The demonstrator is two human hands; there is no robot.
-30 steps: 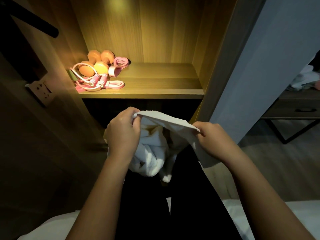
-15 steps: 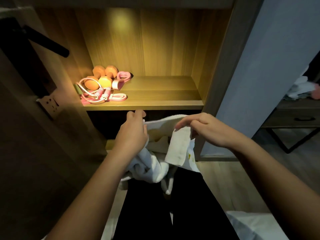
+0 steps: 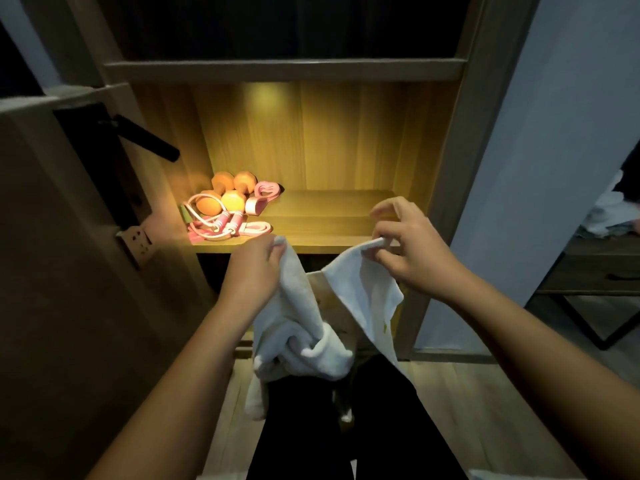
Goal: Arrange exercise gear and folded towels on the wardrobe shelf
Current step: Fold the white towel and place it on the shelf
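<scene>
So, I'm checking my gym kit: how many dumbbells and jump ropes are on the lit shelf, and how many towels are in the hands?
Orange dumbbells: 2
Pink jump rope: 1
White towel: 1
Total: 4

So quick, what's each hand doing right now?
Left hand: grips one end of the white towel.
Right hand: pinches the towel's other corner.

A black lever handle (image 3: 147, 140) juts from the door (image 3: 52, 289) at the left, with a wall socket (image 3: 136, 241) below it. At the right, beside a pale blue-grey panel (image 3: 554, 150), a tabletop (image 3: 597, 248) over a drawer (image 3: 595, 277) and black legs (image 3: 585, 328) carries crumpled cloth (image 3: 609, 216).
</scene>
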